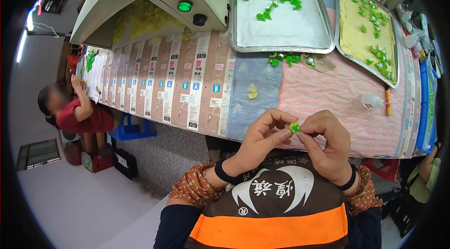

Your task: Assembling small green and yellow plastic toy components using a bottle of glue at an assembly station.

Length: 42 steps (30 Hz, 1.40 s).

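In front of my chest, just over the table's near edge, a small green and yellowish plastic piece (294, 128) is held between my two hands. My left hand (268, 135) pinches it with thumb and forefinger. The fingertips of my right hand (326, 142) are closed on its other side, by the bright green part. Beyond them a loose yellow curled piece (252, 92) lies on the blue cloth (255, 73). Several small green pieces with white dots (290, 58) are clustered at the near edge of the white-lined metal tray (283, 38).
A second metal tray with a yellow lining (349, 38) holds green pieces. A clear bottle (370, 101) and an orange tube (388, 101) stand near a blue tray (424, 108). A machine with lit buttons (183, 5) overhangs the table's left; a person in red (84, 113) works past it.
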### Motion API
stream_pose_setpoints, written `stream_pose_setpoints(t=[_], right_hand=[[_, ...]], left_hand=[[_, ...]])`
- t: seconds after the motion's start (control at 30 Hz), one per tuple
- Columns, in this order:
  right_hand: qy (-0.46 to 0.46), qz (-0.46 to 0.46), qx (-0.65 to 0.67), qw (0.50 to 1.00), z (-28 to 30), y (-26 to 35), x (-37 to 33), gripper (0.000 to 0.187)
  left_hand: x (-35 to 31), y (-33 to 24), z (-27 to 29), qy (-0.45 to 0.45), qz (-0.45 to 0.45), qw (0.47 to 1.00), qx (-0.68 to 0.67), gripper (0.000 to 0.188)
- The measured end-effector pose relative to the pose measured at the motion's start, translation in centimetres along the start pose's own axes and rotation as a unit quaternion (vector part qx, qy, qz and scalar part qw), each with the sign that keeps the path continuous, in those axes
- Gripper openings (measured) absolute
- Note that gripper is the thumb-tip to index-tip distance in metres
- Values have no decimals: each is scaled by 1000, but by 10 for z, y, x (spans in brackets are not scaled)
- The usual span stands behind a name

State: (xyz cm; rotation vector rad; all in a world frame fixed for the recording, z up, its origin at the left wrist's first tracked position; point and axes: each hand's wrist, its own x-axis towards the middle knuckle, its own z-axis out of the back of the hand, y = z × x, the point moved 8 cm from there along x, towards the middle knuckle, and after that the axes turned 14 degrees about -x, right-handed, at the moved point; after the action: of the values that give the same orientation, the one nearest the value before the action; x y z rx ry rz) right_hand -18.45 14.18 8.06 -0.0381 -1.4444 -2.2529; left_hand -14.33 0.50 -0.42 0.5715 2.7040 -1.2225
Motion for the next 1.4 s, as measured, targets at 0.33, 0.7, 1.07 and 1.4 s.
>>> stream_pose_setpoints(t=[0.33,0.7,1.07,1.4], right_hand=[[5,73,-51,996,-8,11,2,24],[9,77,-90,993,16,17,-5,25],[-213,-125,-150,957,192,-55,18,12],[-112,-272,-158,942,225,-190,32,5]], left_hand=[[-8,-2,5,-35,3,999,-37,22],[0,-5,-26,-4,6,1000,16,18],[3,-19,-39,30,16,994,102,16],[1,-42,2,-50,-21,985,164,19]])
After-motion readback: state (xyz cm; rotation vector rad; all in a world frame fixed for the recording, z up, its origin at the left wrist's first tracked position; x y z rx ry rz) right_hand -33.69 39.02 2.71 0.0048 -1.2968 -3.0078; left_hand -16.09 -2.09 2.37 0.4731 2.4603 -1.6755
